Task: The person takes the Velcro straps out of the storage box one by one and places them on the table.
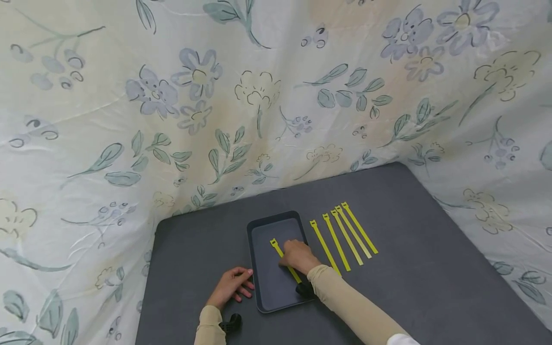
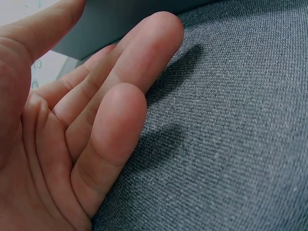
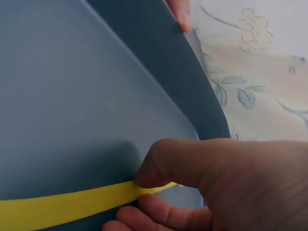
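Observation:
My right hand (image 1: 298,256) is over the dark tray (image 1: 268,287), pinching a yellow cable strap (image 1: 277,247) between thumb and fingers. In the right wrist view, the thumb presses on top of the yellow strap (image 3: 62,208) and the fingers lie beneath it. The slotted head of that strap points toward the far side of the tray. At the tray's left edge rests my left hand (image 1: 233,286), its thumb and fingers relaxed. The left wrist view shows the left hand's fingers (image 2: 120,120) loosely bent, holding nothing, above grey woven fabric.
Several more yellow straps (image 1: 336,242) lie roughly side by side on the dark table (image 1: 414,239), right of the tray. A floral curtain (image 1: 276,110) hangs behind the table and along its sides. Each wrist carries a black camera mount (image 1: 233,322).

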`<state>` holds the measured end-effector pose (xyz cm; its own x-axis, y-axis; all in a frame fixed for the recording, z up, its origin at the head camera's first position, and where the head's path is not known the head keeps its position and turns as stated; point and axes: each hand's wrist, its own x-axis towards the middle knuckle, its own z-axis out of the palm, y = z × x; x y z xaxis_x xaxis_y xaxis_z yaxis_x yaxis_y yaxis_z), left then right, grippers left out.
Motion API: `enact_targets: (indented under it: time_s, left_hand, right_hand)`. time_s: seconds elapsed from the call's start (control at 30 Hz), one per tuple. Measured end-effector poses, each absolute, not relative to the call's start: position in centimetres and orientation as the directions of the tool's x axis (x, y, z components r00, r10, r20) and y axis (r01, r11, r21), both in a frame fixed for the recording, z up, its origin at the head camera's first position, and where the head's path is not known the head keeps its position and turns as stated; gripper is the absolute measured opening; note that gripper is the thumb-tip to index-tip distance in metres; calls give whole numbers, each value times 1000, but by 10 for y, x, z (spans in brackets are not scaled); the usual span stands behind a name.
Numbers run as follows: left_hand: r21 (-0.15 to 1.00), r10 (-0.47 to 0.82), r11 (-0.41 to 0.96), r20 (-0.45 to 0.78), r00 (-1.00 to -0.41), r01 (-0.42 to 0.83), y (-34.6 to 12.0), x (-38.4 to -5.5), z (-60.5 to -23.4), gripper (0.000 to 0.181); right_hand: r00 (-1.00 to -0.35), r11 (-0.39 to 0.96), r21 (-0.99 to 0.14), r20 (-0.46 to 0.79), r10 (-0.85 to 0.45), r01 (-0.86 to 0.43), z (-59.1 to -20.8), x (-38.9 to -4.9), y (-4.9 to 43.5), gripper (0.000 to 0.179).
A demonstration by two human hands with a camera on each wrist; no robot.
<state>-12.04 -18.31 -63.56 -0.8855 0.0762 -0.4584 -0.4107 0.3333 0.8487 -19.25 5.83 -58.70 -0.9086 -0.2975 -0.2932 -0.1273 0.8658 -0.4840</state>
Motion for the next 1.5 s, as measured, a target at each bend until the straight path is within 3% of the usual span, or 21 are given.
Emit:
enact_targets:
  time_s: [0.23, 0.57, 1.03, 1.5]
  left_hand:
    - [844, 66, 335, -464, -883, -418, -180, -116, -631, 57]
    - [840, 61, 335, -471, -880, -427, -180, -116, -629, 57]
    - [839, 55, 350, -463, -885, -417, -181, -117, -632, 58]
    - [839, 64, 344, -468, -881, -421, -180, -117, -625, 59]
  right_hand:
    - [-911, 876, -452, -267, -313, -168, -592, -192, 57, 43]
    - [-865, 857, -498, -363, -346, -133, -583, -192, 63, 34]
    - [-891, 879, -400, -254, -377, -258, -585, -183, 53, 34]
    - [-843, 883, -316, -306, -442, -348, -577, -177, 50, 24]
